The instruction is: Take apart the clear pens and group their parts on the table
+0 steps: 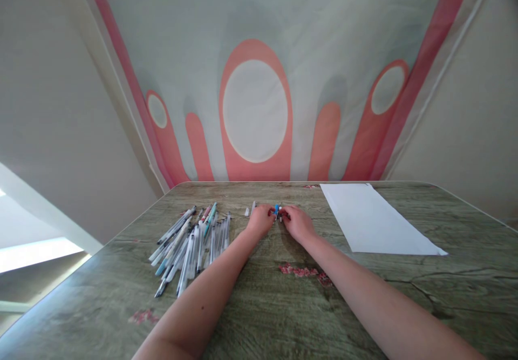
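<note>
A person's two bare arms reach forward over a wood-patterned table [259, 317], and the hands come almost together near its far edge. The left hand [262, 217] and the right hand [297, 222] face each other, with a small blue piece [277, 210] between their fingertips and some small white pieces [280, 218] just beside it, on the right hand's side. The fingers of both hands are bent inward and their tips stand narrow at these pieces; the parts are too small to tell whether either hand grips one firmly, or which hand has which. Just left of the left hand lie a short clear cap [247, 211] and, closer to the knuckles, a slim pale piece [253, 205]. Further left, beside the left forearm, a loose heap of pens [190, 244] spreads over the table, mostly clear or white, with dark, red and light blue-green ones among them, pointing several ways and partly crossing. On the right, well apart from the hands, a white sheet of paper [376, 219] lies flat. Pink flowers are printed on the table, and a pink and pale grey backdrop [257, 168] hangs behind its far edge.
</note>
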The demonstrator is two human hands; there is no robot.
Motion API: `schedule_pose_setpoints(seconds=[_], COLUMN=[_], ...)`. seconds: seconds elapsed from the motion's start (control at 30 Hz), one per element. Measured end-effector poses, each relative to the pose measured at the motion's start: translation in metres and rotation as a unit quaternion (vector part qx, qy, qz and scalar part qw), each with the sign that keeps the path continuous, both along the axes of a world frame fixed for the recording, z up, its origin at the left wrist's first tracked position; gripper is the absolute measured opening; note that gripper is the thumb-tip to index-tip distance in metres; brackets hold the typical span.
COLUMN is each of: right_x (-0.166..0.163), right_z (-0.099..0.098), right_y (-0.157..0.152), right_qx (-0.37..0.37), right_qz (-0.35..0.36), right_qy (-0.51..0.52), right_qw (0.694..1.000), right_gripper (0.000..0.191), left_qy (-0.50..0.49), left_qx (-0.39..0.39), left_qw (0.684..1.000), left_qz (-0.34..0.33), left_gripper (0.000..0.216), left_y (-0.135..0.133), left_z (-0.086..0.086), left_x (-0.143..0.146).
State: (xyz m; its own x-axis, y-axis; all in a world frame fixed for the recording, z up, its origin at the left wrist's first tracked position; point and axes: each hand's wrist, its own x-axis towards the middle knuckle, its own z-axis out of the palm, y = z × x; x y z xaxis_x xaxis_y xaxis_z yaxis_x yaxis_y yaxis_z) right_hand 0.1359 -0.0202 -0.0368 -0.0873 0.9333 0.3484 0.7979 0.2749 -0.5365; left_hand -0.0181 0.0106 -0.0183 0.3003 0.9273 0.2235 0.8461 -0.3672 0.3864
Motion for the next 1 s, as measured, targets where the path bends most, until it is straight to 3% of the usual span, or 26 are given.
schedule_pose_setpoints(seconds=[0.83,0.93,1.0], right_x=[-0.013,-0.012,-0.01], right_z=[0.001,0.001,0.003], right_y=[0.001,0.0,0.0], right_qx=[0.012,0.011,0.009], right_qz=[0.041,0.044,0.044], right_qy=[-0.003,0.003,0.008], right_qw=[0.999,0.999,0.999], right_gripper=[0.025,0.026,0.028], left_qy=[0.027,0.036,0.044], left_qx=[0.039,0.045,0.049], left_qw=[0.999,0.998,0.998], left_qz=[-0.002,0.008,0.016], left_gripper=[0.025,0.027,0.027], left_y=[-0.008,-0.009,-0.008], left_z=[0.004,0.013,0.028], left_x=[-0.005,-0.005,-0.012])
